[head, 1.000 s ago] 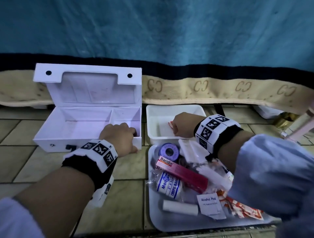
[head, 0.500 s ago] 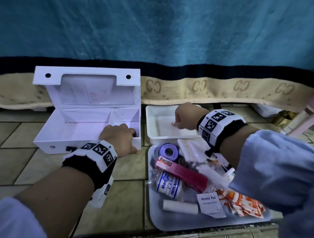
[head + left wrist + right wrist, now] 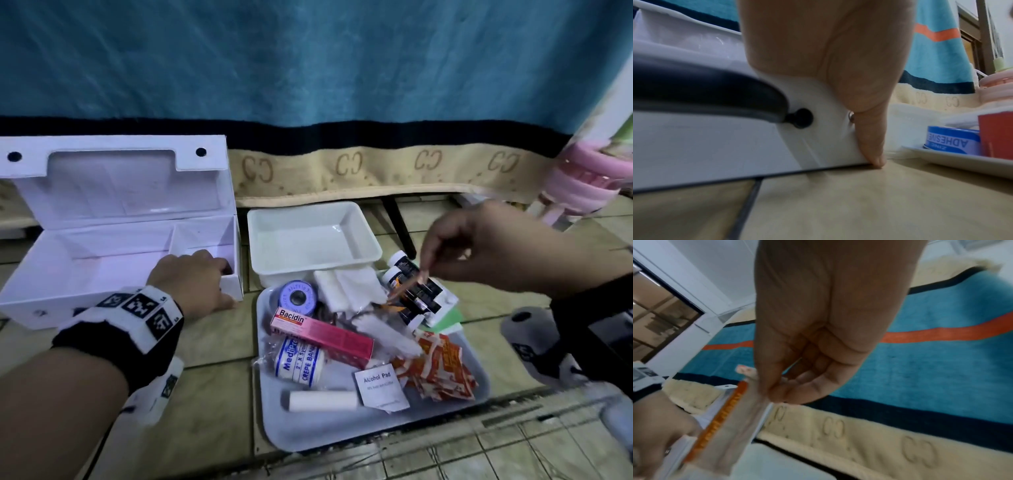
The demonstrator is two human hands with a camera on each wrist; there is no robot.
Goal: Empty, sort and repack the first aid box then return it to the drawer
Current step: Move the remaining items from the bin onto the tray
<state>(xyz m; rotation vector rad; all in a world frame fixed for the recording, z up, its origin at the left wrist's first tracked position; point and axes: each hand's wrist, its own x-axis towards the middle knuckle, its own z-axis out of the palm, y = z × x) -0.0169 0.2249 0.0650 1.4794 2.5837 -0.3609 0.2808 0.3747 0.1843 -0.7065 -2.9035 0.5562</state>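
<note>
- First aid box (image 3: 113, 240) sits on the tiled floor (image 3: 212, 349) at left of the head view, lid up, both compartments bare inside. Its right wall is just beside the white tub (image 3: 311, 236), narrow gap between them.
- Left hand (image 3: 195, 277) grips the box's front right corner: fingers curled over the front rim into the small right compartment, thumb (image 3: 869, 138) pressed down the outside face to the floor, next to the black handle (image 3: 715, 91).
- Right hand (image 3: 479, 246) is raised at right of centre, above the tray's far right corner, touching nothing below. Thumb and forefinger pinch a plaster strip (image 3: 729, 421), orange-edged wrapper, by its top end; strip hangs down-left. Other fingers loosely curled.
- Grey tray (image 3: 308, 435) lies lower centre, its far edge touching the tub's front.
- On the tray: Bacidin box (image 3: 322, 332), crepe bandage roll (image 3: 298, 359), blue tape roll (image 3: 296, 298), alcohol pad (image 3: 380, 385), orange plaster pile (image 3: 438, 370), white roll (image 3: 322, 401), small bottles (image 3: 411, 291) at the far right corner.
- Open floor in front of the box, left of the tray.
- Blanket edge (image 3: 376, 168) hangs behind the box and tub.
</note>
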